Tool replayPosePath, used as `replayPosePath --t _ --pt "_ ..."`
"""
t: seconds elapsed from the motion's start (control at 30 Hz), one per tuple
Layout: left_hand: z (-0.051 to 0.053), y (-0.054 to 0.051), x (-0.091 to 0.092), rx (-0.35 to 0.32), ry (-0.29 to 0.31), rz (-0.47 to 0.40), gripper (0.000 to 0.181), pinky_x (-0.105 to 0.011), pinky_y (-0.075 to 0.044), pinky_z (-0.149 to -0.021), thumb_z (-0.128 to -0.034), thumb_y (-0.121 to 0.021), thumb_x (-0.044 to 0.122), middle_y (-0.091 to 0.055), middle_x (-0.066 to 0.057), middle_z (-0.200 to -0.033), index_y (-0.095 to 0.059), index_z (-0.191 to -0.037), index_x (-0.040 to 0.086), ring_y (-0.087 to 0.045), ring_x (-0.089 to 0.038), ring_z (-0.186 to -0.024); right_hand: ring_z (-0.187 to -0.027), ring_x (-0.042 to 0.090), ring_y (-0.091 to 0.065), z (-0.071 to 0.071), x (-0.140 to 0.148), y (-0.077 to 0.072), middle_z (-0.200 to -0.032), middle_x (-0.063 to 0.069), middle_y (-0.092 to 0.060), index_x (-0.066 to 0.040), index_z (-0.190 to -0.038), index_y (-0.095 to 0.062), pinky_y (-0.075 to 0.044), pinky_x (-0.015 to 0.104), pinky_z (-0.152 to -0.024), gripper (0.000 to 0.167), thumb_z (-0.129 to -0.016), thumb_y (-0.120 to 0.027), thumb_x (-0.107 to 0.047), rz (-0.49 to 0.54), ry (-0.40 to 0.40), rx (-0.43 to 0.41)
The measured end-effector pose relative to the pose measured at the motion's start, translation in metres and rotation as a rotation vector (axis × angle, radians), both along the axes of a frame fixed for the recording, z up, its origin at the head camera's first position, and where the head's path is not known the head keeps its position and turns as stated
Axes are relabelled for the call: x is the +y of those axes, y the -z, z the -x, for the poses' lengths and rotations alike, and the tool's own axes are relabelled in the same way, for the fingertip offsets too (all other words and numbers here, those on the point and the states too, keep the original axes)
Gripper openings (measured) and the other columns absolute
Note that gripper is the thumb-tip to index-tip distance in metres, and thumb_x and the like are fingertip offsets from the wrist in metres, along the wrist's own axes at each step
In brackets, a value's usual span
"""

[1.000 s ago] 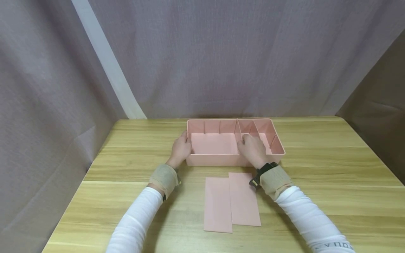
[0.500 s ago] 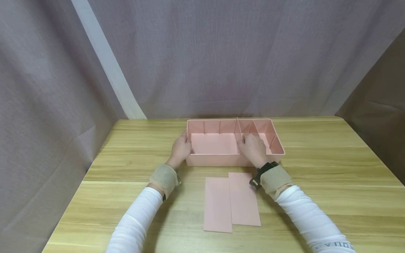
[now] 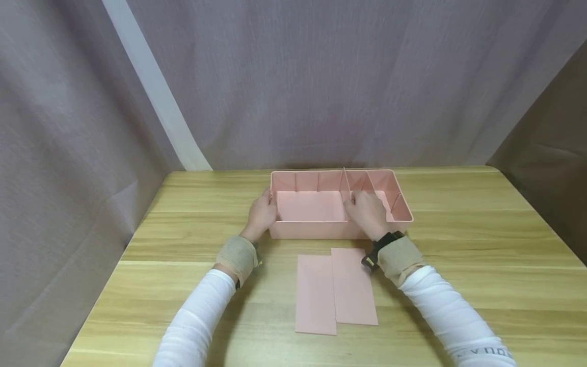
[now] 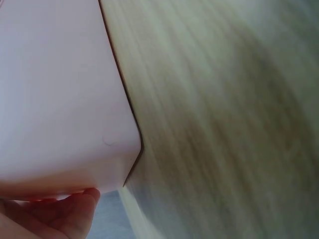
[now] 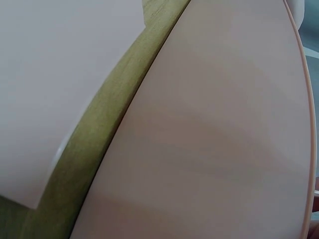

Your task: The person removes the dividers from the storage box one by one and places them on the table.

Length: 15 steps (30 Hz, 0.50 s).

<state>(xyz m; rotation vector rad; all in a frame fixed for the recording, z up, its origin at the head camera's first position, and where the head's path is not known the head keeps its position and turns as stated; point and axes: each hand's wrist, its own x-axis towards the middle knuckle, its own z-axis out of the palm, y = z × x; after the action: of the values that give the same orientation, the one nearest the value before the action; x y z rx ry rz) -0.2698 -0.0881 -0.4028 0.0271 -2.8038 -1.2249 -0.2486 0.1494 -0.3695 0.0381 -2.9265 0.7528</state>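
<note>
A pink divided box [image 3: 312, 231] stands on the wooden table near its back edge. My left hand [image 3: 263, 210] grips the box's left end wall; in the left wrist view, fingers [image 4: 77, 211] bend against that wall. My right hand [image 3: 368, 210] reaches over the front wall with curled fingers and pinches a thin pink divider [image 3: 345, 184], whose back top corner stands slightly above the rim. Its fingertips are mostly hidden. Another divider [image 3: 377, 187] stands to the right of that hand. The right wrist view is filled mainly by the box's front wall [image 5: 204, 114].
Two flat pink panels, a left one [image 3: 315, 295] and a right one [image 3: 354, 288], lie side by side on the table [image 3: 183, 244] in front of the box. A grey curtain [image 3: 321, 92] hangs behind the table.
The divider pinched by my right hand has risen slightly at its back end, from about level with the rim to just above it. The left hand keeps its grip; the view has shifted slightly.
</note>
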Motion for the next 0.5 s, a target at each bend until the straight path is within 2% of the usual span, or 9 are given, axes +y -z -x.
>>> replayPosePath --t 0.5 --pt "-0.0005 0.0005 -0.0004 -0.020 0.003 -0.006 0.041 -0.043 -0.042 -0.089 -0.0945 -0.032 0.019 -0.054 -0.018 -0.121 -0.036 -0.133 0.005 -0.054 -0.030 -0.104 -0.050 0.018 -0.043 0.0003 -0.0008 -0.0006 -0.056 0.003 -0.043 -0.007 -0.067 -0.049 -0.029 0.026 -0.044 0.026 -0.088 -0.043 -0.020 0.001 0.008 -0.021"
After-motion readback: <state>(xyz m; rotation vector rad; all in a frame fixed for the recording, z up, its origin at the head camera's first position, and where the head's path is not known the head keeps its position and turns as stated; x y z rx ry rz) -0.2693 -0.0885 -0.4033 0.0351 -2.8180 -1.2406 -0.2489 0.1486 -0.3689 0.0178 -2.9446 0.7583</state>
